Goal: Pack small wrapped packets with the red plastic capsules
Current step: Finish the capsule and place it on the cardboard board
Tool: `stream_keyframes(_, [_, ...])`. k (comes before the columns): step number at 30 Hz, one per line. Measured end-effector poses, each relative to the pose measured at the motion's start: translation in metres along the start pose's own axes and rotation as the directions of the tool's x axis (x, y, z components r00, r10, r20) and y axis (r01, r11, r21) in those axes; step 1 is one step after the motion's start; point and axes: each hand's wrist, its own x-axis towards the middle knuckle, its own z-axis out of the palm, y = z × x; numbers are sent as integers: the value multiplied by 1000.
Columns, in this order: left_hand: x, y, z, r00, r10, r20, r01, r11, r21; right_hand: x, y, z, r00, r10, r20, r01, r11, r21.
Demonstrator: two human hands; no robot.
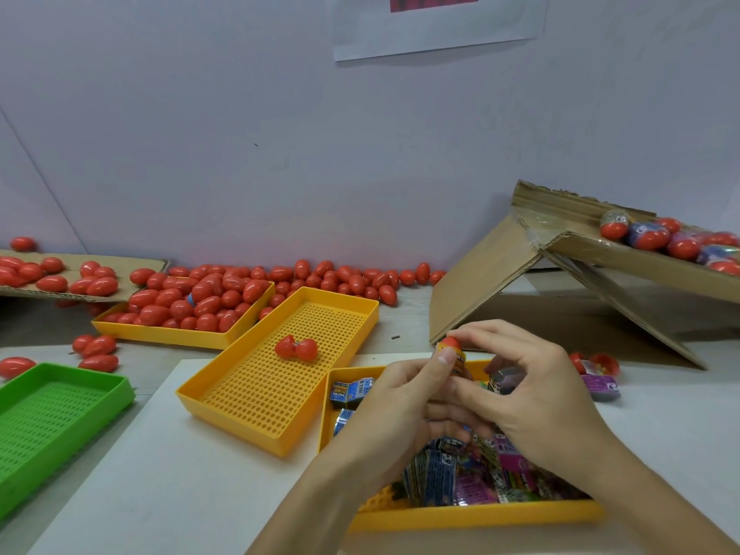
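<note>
Left hand point(404, 398) and right hand point(528, 390) meet above near yellow tray point(472, 514) of small wrapped packets point(476, 470). Left thumb and fingers pinch yellow packet point(456, 360) upright. Right fingertips curl round red capsule half point(451, 341), capping packet top. Middle yellow tray point(256, 394) holds one open red capsule point(296, 348), halves spread. Far-left yellow tray point(168, 334) heaped with closed red capsules point(200, 298); more strewn along far wall. Green tray point(44, 418) near left. Cardboard box point(600, 254) far right, holding wrapped capsules.
</note>
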Motion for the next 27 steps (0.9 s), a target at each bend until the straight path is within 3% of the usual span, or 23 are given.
stream_keyframes(6, [2,-3,1,998,27,-63,-27,1000,2,-2,2,0,999,25,20,-25,1000,-3])
stream_keyframes(27, [1,-1,2,997,34,-76,-43,991,-125,-3,-1,4,995,96,-8,-95,988,120])
